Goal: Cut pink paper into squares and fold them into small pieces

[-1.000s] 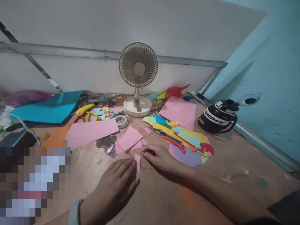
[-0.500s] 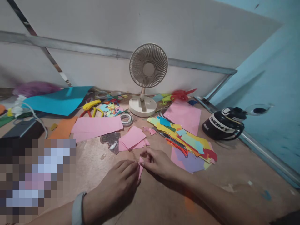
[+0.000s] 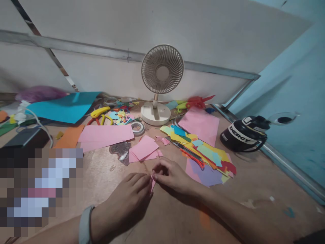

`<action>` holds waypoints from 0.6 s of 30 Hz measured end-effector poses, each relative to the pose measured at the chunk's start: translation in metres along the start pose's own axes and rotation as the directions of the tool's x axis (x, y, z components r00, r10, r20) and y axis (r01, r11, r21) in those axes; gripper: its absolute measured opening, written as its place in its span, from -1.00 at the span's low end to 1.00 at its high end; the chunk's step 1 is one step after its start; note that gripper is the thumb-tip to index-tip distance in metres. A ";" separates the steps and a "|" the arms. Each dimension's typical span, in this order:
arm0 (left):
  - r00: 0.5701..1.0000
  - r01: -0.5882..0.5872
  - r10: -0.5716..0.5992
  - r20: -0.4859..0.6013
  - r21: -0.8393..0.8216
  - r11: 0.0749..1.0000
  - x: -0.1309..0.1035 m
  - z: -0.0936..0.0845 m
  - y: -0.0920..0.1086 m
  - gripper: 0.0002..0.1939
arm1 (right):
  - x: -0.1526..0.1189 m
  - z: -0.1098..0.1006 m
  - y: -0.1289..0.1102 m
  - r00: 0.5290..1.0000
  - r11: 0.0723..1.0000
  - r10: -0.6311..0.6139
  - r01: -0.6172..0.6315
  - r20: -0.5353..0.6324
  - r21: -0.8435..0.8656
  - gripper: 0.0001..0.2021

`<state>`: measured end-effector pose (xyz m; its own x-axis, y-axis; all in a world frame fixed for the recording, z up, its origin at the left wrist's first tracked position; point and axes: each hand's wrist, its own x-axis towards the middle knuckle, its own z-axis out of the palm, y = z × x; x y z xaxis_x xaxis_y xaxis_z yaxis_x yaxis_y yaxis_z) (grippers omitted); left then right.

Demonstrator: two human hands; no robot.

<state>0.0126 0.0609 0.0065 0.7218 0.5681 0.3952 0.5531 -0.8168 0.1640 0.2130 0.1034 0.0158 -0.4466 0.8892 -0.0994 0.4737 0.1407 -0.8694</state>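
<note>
Between my two hands, low over the wooden table (image 3: 175,220), is a small piece of pink paper (image 3: 152,185), folded or cut to a narrow point. My left hand (image 3: 128,195) is closed on its left side, the fingers bent over and hiding much of it. Thumb and fingertips of my right hand (image 3: 172,176) pinch its upper right edge. Just beyond the hands lie pink paper pieces (image 3: 144,148), overlapping each other. To their left is a dark, torn-looking patch (image 3: 120,152) on the table.
A white fan (image 3: 162,73) stands at the back. Right of my hands, orange-handled scissors (image 3: 194,158) lie against coloured paper scraps (image 3: 210,152). A black jug (image 3: 236,135) stands at the right. Tape (image 3: 137,128), yellow-handled pliers (image 3: 100,112) and a blue sheet (image 3: 64,107) lie behind.
The fingers of my right hand have shifted slightly on the pink paper, and less of the paper's upper part shows. The whole view has moved a little.
</note>
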 end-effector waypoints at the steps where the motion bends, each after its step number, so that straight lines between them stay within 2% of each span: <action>1: 1.000 0.000 0.000 -0.001 -0.001 1.000 0.000 0.000 0.000 -0.78 | -0.001 -0.001 0.000 0.999 0.999 0.035 -0.035 0.023 0.038 -0.83; 4: 1.000 0.000 0.000 -0.001 -0.008 1.000 0.000 0.001 0.000 -0.78 | -0.003 -0.003 0.001 0.997 0.997 0.064 -0.066 0.042 0.043 -0.72; 7: 1.000 0.002 -0.002 0.000 -0.016 1.000 -0.001 0.001 -0.001 -0.79 | -0.006 -0.004 0.002 0.998 0.997 0.058 -0.057 0.026 -0.041 -0.88; 10: 1.000 -0.009 0.008 -0.013 -0.015 1.000 0.000 0.001 -0.001 -0.77 | -0.009 -0.003 0.002 1.000 0.994 0.028 -0.027 0.009 -0.105 -0.94; 15: 1.000 0.009 -0.009 -0.004 -0.022 1.000 0.000 0.000 0.000 -0.79 | -0.014 -0.002 0.006 0.994 0.975 -0.109 0.105 -0.012 -0.194 -0.94; 18: 1.000 0.011 -0.011 -0.009 -0.013 1.000 -0.001 0.001 0.000 -0.80 | -0.017 -0.004 0.009 0.969 0.909 -0.242 0.245 0.052 -0.337 -0.85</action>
<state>0.0121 0.0607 0.0052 0.7121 0.5761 0.4013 0.5552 -0.8119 0.1803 0.2280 0.0914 0.0114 -0.5870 0.8047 0.0885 0.5769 0.4926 -0.6516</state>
